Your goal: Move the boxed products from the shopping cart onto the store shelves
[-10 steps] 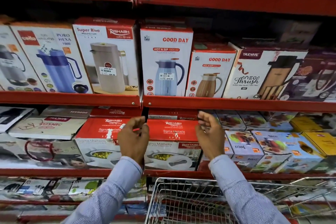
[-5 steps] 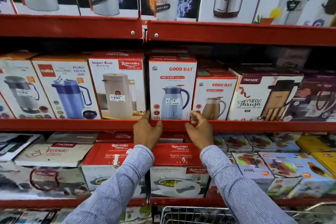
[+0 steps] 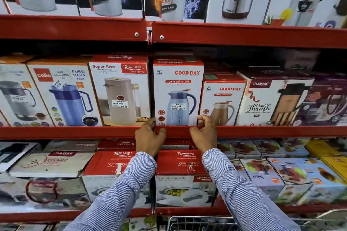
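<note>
The white and red jug box stands upright at the front edge of the middle shelf. The left hand and right hand touch its bottom corners, fingers curled, clamped on nothing. The shelf lip hides the box's base, and only the cart rim shows.

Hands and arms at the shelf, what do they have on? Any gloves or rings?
Both arms wear long shirt sleeves with thin blue and white stripes, the left sleeve and the right sleeve, each ending in a cuff at the wrist. The left hand and right hand are bare: no gloves, and no ring or watch shows.
</note>
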### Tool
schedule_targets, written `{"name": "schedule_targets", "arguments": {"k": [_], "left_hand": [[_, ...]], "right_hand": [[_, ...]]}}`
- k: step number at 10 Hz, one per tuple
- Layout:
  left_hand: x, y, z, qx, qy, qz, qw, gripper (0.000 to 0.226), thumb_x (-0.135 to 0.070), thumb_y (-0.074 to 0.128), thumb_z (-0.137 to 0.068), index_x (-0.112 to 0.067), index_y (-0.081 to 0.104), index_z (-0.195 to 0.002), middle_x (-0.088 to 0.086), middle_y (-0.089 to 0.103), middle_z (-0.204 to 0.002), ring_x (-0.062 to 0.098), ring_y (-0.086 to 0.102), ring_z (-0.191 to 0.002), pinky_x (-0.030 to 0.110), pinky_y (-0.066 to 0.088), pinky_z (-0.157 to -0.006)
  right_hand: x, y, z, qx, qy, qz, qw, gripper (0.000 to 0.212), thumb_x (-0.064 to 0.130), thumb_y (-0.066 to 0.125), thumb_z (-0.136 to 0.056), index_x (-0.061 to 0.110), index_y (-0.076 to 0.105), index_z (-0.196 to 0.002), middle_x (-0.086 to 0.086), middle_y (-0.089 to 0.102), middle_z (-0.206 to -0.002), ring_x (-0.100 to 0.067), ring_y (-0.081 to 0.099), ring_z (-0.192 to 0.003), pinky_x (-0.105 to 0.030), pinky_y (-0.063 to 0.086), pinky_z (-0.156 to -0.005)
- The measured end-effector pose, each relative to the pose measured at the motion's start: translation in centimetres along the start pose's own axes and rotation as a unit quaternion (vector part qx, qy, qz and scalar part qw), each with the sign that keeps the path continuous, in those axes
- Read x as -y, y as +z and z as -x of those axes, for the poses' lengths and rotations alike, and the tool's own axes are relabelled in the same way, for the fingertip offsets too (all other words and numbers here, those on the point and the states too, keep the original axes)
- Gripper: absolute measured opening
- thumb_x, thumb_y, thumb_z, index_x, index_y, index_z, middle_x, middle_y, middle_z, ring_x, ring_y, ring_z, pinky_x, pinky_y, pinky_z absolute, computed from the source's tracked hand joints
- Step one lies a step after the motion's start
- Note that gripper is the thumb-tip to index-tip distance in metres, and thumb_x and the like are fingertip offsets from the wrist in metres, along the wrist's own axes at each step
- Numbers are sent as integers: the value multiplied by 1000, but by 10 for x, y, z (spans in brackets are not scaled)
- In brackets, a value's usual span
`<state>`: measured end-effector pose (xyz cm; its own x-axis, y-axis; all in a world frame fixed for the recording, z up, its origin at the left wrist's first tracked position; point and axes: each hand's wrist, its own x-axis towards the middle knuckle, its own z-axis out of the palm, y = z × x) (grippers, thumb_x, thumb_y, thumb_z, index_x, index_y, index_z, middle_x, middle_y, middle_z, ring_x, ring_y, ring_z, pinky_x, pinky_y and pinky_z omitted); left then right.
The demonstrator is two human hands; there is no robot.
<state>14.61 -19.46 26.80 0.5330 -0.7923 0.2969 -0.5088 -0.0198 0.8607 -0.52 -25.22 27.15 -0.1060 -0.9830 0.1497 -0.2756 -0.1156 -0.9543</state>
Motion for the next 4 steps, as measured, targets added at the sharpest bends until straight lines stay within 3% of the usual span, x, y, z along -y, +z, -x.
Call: {"name": "schedule_targets", "arguments": {"k": [2, 3, 4], "left_hand": [[2, -2, 0, 2, 2, -3, 1000, 53, -20, 67, -80, -6, 57, -130, 10, 67, -126, 22, 67, -111, 31, 49, -100], [2, -3, -2, 6, 9, -13, 1000, 50, -21, 66, -80, -7, 59, -128, 11, 70, -122, 23, 70, -104, 36, 53, -98], [-15, -7, 2, -52, 38, -27, 998, 48, -23, 67, -81, -7, 61, -126, 9, 73, -116, 18, 72, -91, 33, 54, -96]], "right_hand": [[1, 1, -3, 6, 4, 7, 1000, 41, 7, 64, -73, 17, 58, -112, -5, 62, -114, -24, 62, -101, -27, 45, -81], [-3, 3, -8, 33, 15, 3, 999, 44, 12, 65, -73, 20, 56, -116, -3, 62, -117, -20, 61, -104, -33, 52, -89], [-4, -7, -4, 40, 6, 16, 999, 48, 18, 68, -75, 23, 55, -121, -1, 63, -120, -19, 60, -108, -41, 52, -98]]}}
